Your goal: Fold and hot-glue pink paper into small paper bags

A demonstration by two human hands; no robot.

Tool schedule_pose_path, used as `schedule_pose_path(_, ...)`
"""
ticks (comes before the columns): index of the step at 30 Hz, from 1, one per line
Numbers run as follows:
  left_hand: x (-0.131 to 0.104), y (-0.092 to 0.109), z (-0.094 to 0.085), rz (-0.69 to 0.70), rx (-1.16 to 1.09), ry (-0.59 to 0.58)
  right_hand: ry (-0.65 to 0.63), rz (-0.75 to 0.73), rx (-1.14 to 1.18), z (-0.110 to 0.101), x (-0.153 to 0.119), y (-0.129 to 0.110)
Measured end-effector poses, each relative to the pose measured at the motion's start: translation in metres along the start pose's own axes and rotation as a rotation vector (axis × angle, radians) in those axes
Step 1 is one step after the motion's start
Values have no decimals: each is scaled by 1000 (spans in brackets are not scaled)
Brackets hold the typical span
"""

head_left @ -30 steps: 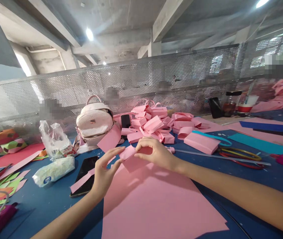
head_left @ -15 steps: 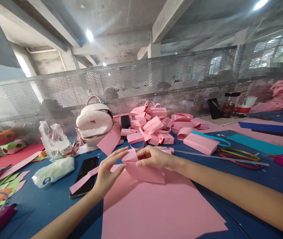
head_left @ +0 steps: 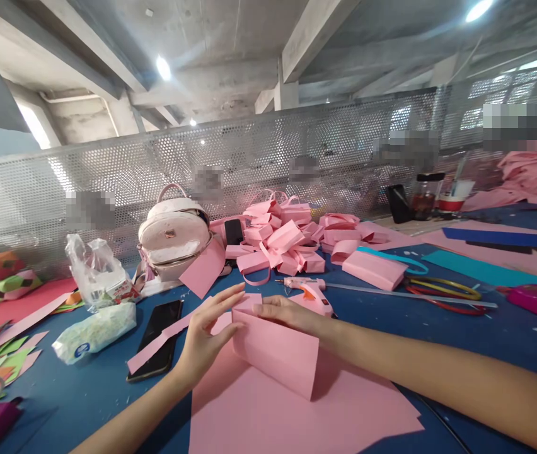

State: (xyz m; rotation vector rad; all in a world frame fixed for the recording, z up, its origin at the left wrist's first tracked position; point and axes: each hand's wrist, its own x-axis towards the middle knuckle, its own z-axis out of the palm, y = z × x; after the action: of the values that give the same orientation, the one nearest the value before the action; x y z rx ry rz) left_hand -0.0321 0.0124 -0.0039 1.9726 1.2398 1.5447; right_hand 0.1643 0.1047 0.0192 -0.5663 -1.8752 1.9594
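Observation:
A folded piece of pink paper (head_left: 275, 353) stands on edge between my hands, its front panel slanting down to the right. My right hand (head_left: 292, 315) is closed on its upper edge, thumb in front and fingers mostly hidden behind. At the left end, my left hand (head_left: 205, 334) curves around the paper, its thumb and fingertips against the edges. Underneath lies a large pink sheet (head_left: 306, 419). Just beyond my right hand rests a pink glue gun (head_left: 309, 290) with a glue stick out of its back.
Folded pink paper bags (head_left: 287, 236) are heaped at the back beside a white backpack (head_left: 174, 233). A black phone (head_left: 157, 340) and a tissue pack (head_left: 96, 331) lie left. Scissors (head_left: 443, 293) and a magenta tool (head_left: 536, 306) lie right. A perforated metal screen (head_left: 249, 151) borders the table.
The folded paper has turned so its long panel now faces me and hangs lower. My right hand has slid slightly down and behind it, uncovering the glue gun. The whole view has shifted slightly.

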Motion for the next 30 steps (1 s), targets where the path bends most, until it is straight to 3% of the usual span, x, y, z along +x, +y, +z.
schedule_pose_path(19,-1,3,-1,103,97,16,0,-71,-84,9,-7,-15)
schedule_pose_path(30,-2,8,-1,122,118,28,29,-91,-96,12,-12,-12)
